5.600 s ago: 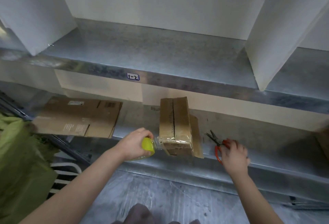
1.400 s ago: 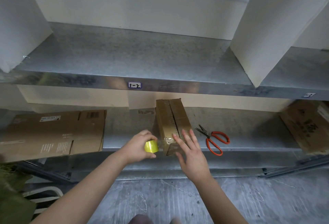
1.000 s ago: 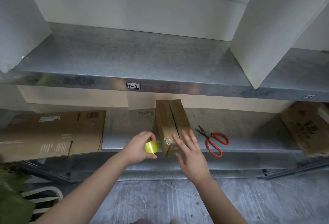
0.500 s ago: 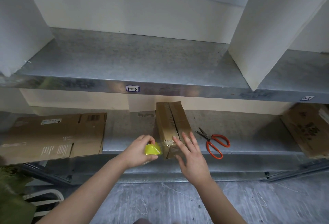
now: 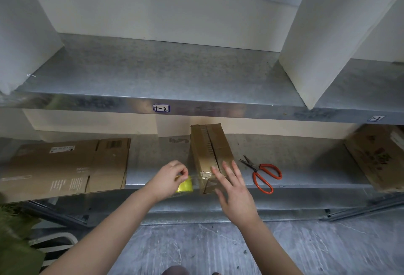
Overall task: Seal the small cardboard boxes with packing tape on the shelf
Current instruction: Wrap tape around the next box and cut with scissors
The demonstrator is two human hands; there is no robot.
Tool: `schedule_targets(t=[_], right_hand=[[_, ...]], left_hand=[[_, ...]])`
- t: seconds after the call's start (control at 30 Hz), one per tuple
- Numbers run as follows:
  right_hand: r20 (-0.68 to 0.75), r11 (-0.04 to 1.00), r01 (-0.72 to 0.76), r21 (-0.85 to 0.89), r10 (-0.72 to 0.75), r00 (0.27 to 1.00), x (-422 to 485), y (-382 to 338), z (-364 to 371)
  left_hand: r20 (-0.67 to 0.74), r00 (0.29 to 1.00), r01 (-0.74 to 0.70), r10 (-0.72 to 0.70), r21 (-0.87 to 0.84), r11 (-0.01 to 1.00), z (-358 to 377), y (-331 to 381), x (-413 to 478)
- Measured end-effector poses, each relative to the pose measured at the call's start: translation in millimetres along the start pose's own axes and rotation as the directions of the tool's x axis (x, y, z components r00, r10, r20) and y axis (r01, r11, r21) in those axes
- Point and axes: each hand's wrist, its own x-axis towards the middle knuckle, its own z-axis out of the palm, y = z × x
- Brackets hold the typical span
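right hand (image 5: 235,189): off the scissors (image 5: 263,173), fingers now flat on the box's near end
box (image 5: 211,150): right-side flap no longer sticks out

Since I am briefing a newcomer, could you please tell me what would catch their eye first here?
A small cardboard box stands on the lower shelf, both hands at its near end: the left hand grips a yellow tape roll beside it, the right hand lays straight fingers on its taped top. Red-handled scissors lie right of the box.
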Motion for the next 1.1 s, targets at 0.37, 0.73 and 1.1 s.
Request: schedule_targets(t=[0.37,0.73,1.1], right_hand=[[0.040,1.000,0.002,0.006,-0.002,0.999,-1.8,-1.4,-4.7],[-0.029,0.994,0.041,0.100,-0.038,0.999,-10.9,7.8,-30.4],[-0.174,0.957,0.229,0.176,-0.199,0.965,22.7,-28.1,-68.7]], left_hand=[[-0.069,0.996,0.072,-0.065,0.106,0.992,-57.3,-38.0,-12.2],[-0.077,0.994,0.073,-0.072,0.005,0.997,-28.6,-0.2,-18.7],[-0.333,0.943,-0.004,0.003,-0.002,1.000,-68.0,49.1,-39.2]])
